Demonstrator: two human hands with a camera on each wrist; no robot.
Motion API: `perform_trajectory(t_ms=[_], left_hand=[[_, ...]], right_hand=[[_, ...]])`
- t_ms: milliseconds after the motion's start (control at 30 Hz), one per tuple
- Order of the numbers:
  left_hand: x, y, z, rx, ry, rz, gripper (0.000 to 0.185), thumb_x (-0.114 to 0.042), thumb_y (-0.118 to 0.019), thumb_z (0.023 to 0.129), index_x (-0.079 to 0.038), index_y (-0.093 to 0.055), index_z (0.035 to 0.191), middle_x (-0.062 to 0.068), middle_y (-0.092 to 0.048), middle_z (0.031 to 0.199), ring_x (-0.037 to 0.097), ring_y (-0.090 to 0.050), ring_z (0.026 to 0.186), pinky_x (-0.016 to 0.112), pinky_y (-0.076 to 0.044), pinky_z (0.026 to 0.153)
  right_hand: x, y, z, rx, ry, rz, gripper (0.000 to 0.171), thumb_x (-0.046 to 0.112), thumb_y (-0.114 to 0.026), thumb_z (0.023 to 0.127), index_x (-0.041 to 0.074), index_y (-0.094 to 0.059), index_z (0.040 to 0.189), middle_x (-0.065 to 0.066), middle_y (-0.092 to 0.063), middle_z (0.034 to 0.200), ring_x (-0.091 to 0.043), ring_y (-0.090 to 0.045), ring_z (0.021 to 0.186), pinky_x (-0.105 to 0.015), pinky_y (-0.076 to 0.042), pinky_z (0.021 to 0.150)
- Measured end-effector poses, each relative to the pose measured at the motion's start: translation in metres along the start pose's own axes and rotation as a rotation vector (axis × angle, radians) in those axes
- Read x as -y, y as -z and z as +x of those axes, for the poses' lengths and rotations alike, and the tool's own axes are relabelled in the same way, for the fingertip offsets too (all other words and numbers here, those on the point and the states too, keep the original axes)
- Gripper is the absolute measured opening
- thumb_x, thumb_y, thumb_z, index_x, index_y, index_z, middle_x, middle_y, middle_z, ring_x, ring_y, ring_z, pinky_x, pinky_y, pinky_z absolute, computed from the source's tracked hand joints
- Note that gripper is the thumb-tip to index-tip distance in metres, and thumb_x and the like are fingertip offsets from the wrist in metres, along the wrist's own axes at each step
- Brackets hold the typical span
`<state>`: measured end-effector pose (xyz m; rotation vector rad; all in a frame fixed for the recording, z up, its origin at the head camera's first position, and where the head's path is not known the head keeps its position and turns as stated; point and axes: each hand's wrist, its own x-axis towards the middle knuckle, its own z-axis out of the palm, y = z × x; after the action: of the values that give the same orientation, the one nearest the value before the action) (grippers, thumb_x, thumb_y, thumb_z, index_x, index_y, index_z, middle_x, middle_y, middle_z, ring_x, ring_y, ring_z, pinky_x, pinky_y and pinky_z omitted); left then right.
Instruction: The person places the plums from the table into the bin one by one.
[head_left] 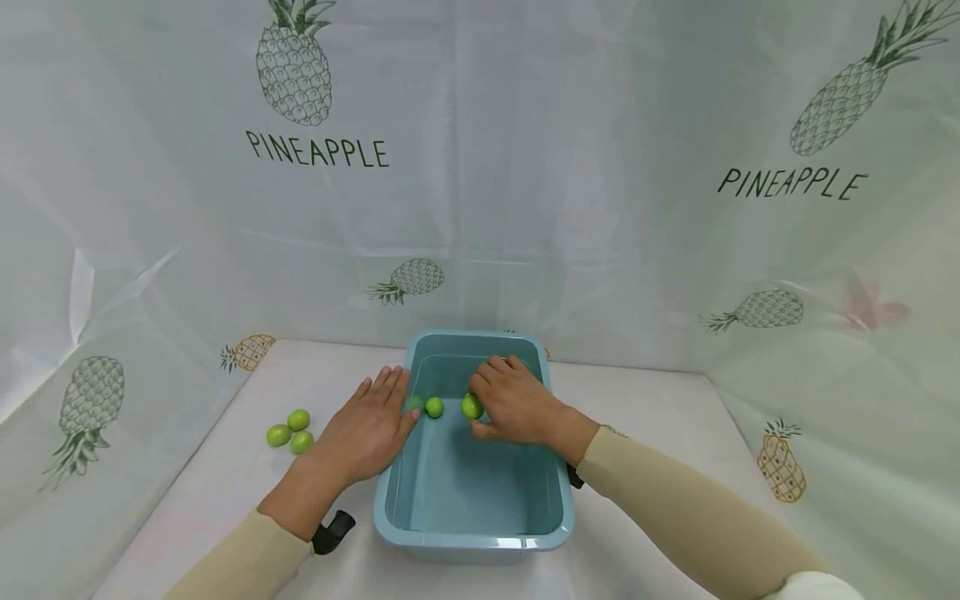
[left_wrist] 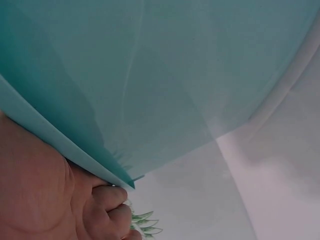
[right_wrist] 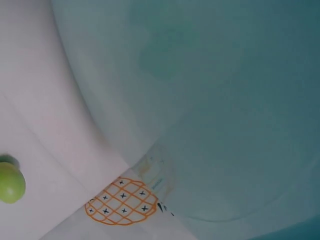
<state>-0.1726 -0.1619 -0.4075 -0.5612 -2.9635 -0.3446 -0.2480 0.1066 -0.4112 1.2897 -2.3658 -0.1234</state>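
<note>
A light blue plastic basin [head_left: 471, 540] stands in the middle of the white table. My right hand [head_left: 516, 403] reaches into it, fingers curled over a small round green fruit [head_left: 472, 407], thumb below it. A second green fruit [head_left: 434, 407] lies in the basin just to its left, and a third [head_left: 414, 403] shows beside my left fingertips. My left hand [head_left: 372, 421] lies flat with straight fingers against the basin's left rim [left_wrist: 65, 145]. In the right wrist view, a green fruit [right_wrist: 10, 182] shows at the left edge, beside the basin wall [right_wrist: 210, 100].
Three more green fruits [head_left: 291, 431] lie together on the table left of my left hand. A pineapple-print cloth [head_left: 480, 192] covers the table and hangs as a backdrop behind and at both sides. Bare table [head_left: 652, 408] lies right of the basin.
</note>
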Motion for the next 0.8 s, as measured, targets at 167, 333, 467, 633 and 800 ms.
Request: perform_trajectory(t_ms=[167, 333, 467, 633, 800], left_hand=[[-0.0005, -0.0013, -0.0003, 0.0, 0.0, -0.011, 0.07, -0.038, -0.045, 0.113, 0.009, -0.029, 0.162, 0.027, -0.03, 0.169, 0.043, -0.025, 0.159, 0.061, -0.025, 0.128], [-0.0004, -0.0007, -0.0013, -0.004, 0.0, -0.011, 0.069, -0.036, -0.046, 0.113, 0.01, -0.029, 0.161, 0.028, -0.03, 0.168, 0.044, -0.025, 0.159, 0.061, -0.025, 0.128], [-0.0007, 0.0014, -0.0023, -0.006, 0.0, -0.011, 0.068, -0.035, -0.047, 0.113, 0.01, -0.029, 0.161, 0.028, -0.03, 0.168, 0.044, -0.025, 0.159, 0.061, -0.026, 0.128], [-0.0007, 0.0024, -0.0023, -0.01, 0.001, -0.023, 0.068, -0.034, -0.048, 0.112, 0.011, -0.03, 0.161, 0.028, -0.031, 0.168, 0.044, -0.026, 0.159, 0.061, -0.025, 0.128], [-0.0003, 0.0008, -0.0012, -0.002, -0.001, -0.033, 0.068, -0.034, -0.047, 0.113, 0.011, -0.029, 0.161, 0.029, -0.03, 0.168, 0.044, -0.025, 0.159, 0.061, -0.025, 0.128]], right_hand=[[0.0011, -0.0046, -0.001, 0.008, -0.004, -0.015, 0.032, 0.048, -0.069, 0.092, 0.017, -0.061, 0.097, 0.003, -0.055, 0.089, -0.016, -0.045, 0.082, -0.035, -0.039, 0.076], [0.0015, -0.0068, -0.0011, 0.004, 0.0, -0.02, 0.032, 0.048, -0.07, 0.091, 0.017, -0.061, 0.095, 0.003, -0.055, 0.088, -0.016, -0.046, 0.083, -0.035, -0.04, 0.077], [0.0023, -0.0063, -0.0003, 0.017, 0.001, -0.026, 0.032, 0.049, -0.069, 0.093, 0.017, -0.062, 0.095, 0.003, -0.057, 0.089, -0.017, -0.047, 0.084, -0.035, -0.04, 0.077], [0.003, -0.0062, 0.0, 0.038, -0.015, -0.082, 0.035, 0.05, -0.068, 0.098, 0.016, -0.066, 0.1, 0.001, -0.062, 0.096, -0.019, -0.053, 0.089, -0.038, -0.045, 0.08], [0.0026, -0.0075, -0.0008, 0.044, -0.026, -0.112, 0.031, 0.047, -0.069, 0.099, 0.017, -0.067, 0.098, 0.0, -0.063, 0.095, -0.019, -0.053, 0.089, -0.038, -0.046, 0.08]])
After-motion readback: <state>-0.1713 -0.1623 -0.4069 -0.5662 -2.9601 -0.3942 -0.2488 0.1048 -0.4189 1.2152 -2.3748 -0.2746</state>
